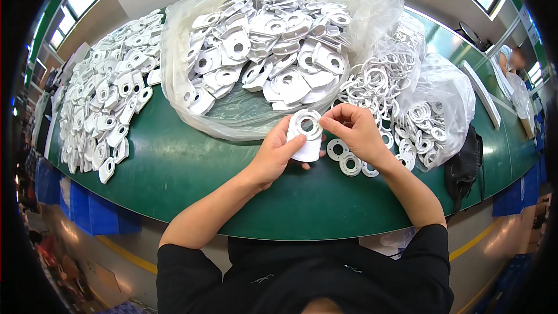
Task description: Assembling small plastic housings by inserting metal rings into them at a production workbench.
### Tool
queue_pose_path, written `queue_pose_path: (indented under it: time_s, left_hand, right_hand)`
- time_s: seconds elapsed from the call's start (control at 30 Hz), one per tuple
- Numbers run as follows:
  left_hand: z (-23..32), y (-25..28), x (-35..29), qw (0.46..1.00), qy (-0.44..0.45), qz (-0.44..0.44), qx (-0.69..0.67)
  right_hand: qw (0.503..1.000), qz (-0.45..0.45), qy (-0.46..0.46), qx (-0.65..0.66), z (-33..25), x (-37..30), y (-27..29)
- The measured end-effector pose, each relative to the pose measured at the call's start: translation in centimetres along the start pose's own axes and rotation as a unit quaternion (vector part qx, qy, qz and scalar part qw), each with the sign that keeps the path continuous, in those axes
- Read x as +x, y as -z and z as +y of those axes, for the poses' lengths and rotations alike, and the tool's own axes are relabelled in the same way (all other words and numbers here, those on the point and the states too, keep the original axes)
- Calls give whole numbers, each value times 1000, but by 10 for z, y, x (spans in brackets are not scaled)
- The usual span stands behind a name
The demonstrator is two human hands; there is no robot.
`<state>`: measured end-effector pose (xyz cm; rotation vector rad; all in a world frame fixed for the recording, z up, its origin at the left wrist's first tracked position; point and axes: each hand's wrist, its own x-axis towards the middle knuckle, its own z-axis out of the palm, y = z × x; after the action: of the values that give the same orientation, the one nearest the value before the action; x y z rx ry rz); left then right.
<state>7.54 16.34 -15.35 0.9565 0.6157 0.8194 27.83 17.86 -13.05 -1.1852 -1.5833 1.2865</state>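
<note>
A white plastic housing [304, 150] with a round hole is in my left hand [272, 157], the thumb on its face and the fingers behind it. Over the hole lies a white plastic ring [299, 121]. My right hand [359, 135] is closed, its thumb and forefinger pinched at the ring's right edge. Just below that hand, several loose flat rings [349, 166] lie on the green table [256, 209]. Beyond both hands, a large clear plastic bag [218, 131] lies open, filled with similar white housings [288, 84].
On the left is a heap of white housings [107, 104]. Rings [375, 75] are piled at right, beside a clear bag of more rings [427, 125]. A black pouch [463, 168] and a long white strip [481, 94] lie further right. Another person [504, 61] is at the far right.
</note>
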Motion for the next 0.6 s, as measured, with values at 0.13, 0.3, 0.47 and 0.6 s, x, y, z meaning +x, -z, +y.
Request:
queue_pose_path:
  time_s: [0.13,0.3,0.47,0.6]
  left_hand:
    - [2,-1,-1,998,0,10,62]
    - [3,-12,-7,968,-55,-2,246]
    - [-2,-7,-6,942,-89,32,323]
    - [-1,-5,-6,898,-137,71,411]
  right_hand:
    - [996,56,67,-6,0,-2,-7]
    - [991,27,105,-79,3,-2,-3]
    - [991,-46,93,-84,-4,-2,1]
    - [986,-41,113,-116,-6,-6,-5]
